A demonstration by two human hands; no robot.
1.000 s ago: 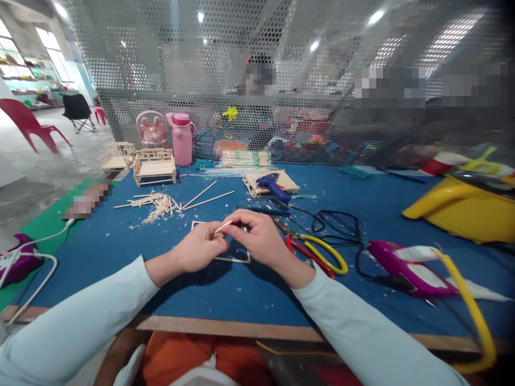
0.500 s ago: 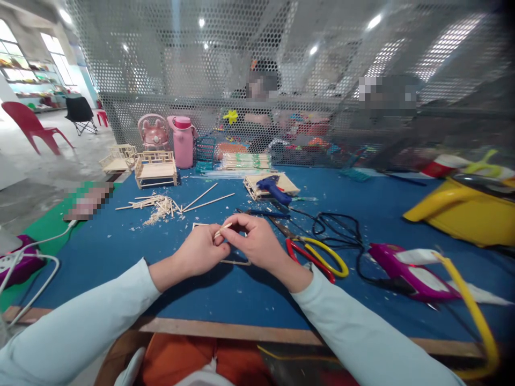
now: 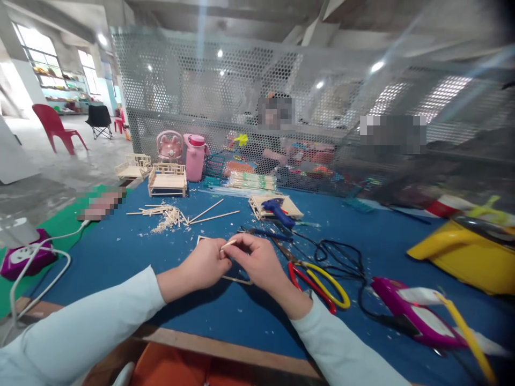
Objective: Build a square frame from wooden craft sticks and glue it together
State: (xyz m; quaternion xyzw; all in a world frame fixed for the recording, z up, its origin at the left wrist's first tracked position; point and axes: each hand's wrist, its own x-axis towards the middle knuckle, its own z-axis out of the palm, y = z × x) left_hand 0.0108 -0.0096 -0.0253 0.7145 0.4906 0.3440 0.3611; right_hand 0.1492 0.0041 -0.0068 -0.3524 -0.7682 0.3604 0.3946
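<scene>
Between the two hands, at the centre of the blue table, is a short piece of pale wooden stick. My left hand is closed, its fingertips pinching one end. My right hand pinches the other end between thumb and forefinger. Beneath both hands lies a thin wooden frame, mostly covered by them. A pile of sticks and offcuts lies behind my left hand. Scissors with red and yellow handles rest to the right of my right hand.
A blue glue gun lies on a wooden piece at the back. Small wooden furniture and a pink bottle stand back left. Purple power strips and a yellow container are at right. A person sits behind the mesh.
The whole view has shifted, so the table and objects appear lower and slightly to the right. Both hands keep their pinch on the small stick.
</scene>
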